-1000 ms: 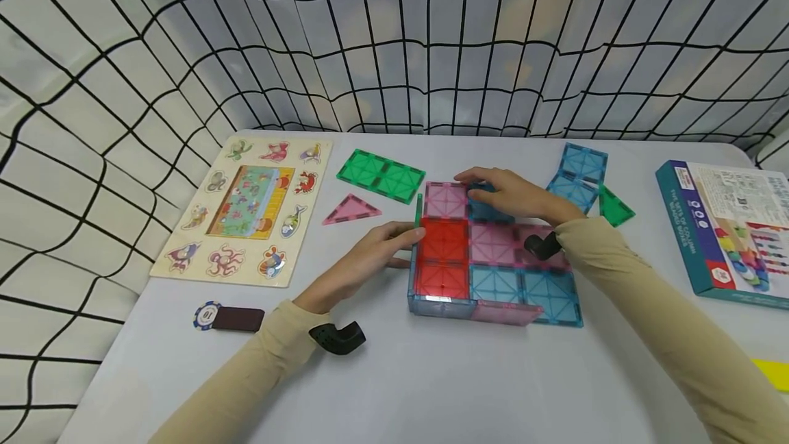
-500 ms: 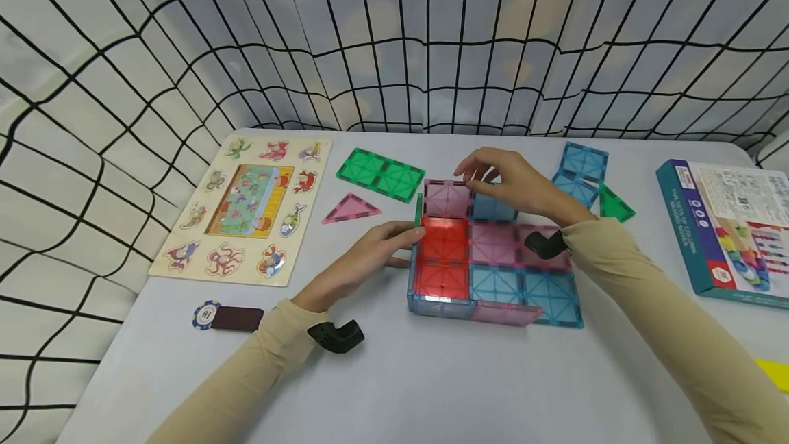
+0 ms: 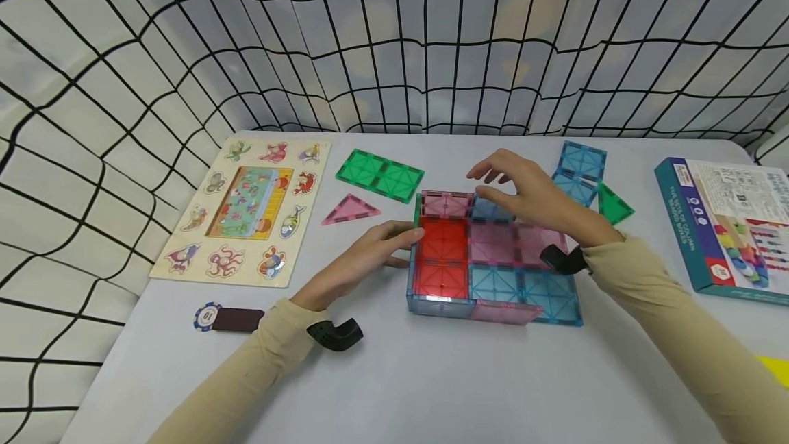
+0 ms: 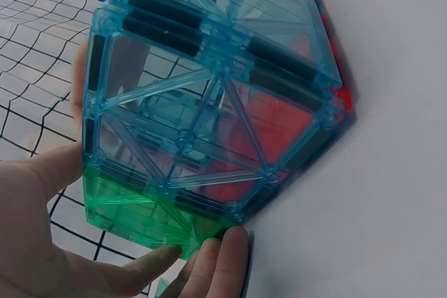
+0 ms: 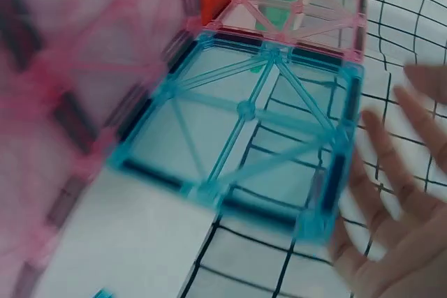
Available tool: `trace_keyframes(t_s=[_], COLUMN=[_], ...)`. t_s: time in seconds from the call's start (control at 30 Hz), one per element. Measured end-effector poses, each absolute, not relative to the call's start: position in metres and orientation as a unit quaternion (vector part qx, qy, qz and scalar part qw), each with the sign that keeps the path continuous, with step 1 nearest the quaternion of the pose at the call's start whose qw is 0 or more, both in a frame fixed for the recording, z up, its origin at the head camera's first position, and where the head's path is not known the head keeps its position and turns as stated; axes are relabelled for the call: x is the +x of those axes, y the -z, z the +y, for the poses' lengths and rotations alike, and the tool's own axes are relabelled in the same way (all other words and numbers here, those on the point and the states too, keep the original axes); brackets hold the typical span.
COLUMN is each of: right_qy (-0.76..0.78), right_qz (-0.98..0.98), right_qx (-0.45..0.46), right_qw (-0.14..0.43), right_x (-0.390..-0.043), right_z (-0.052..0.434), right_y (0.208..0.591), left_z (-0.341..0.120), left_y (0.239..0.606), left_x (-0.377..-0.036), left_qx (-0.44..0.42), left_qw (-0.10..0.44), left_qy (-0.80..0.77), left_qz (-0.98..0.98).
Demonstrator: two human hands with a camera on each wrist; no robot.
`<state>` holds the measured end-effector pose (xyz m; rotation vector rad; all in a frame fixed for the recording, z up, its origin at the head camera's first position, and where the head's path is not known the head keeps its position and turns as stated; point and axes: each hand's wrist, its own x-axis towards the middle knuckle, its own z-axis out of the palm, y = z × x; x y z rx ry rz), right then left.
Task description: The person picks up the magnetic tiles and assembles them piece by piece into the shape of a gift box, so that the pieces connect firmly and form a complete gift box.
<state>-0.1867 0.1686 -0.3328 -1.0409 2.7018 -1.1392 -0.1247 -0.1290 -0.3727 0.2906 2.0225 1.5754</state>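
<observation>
A low box of magnetic tiles lies mid-table, with red, pink and blue panels on top. My left hand rests at its left side, its fingers touching the upright green tile under a blue wall tile. My right hand hovers over the back edge with fingers spread, holding nothing. Below it stand a pink tile and a blue tile. The right wrist view shows the blue tile close up, with the blurred right hand beside it.
A wooden animal puzzle lies at the left, with a green double tile and a pink triangle near it. Loose blue tiles and a green triangle lie back right. A toy box sits far right, a poker chip front left.
My right hand has lifted off the back pink and blue tiles and drifted right and up with fingers spreading. The left hand has stayed at the green tile.
</observation>
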Motion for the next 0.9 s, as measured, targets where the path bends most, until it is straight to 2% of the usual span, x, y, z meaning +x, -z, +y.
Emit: trace_keyframes(t_s=[0.07, 0.2, 0.4, 0.6, 0.77, 0.9], right_qy=[0.366, 0.341, 0.334, 0.424, 0.55, 0.642], right_qz=[0.878, 0.906, 0.913, 0.878, 0.805, 0.734], right_qx=[-0.308, -0.243, -0.199, -0.138, -0.06, -0.022], right_qw=[0.02, 0.066, 0.121, 0.173, 0.212, 0.221], right_x=[-0.177, -0.154, -0.122, -0.098, -0.097, -0.099], right_z=[0.183, 0.216, 0.256, 0.274, 0.281, 0.29], right_y=[0.333, 0.34, 0.365, 0.371, 0.374, 0.378], left_z=[-0.129, -0.13, -0.13, -0.128, -0.129, -0.128], left_y=[0.373, 0.373, 0.375, 0.376, 0.375, 0.375], left_x=[-0.124, -0.124, -0.125, -0.126, -0.126, -0.126], left_qx=[0.112, 0.116, 0.116, 0.116, 0.112, 0.108], left_qw=[0.276, 0.274, 0.275, 0.276, 0.275, 0.276], left_qy=[-0.587, -0.586, -0.582, -0.575, -0.573, -0.572], left_qz=[0.753, 0.754, 0.757, 0.761, 0.763, 0.765])
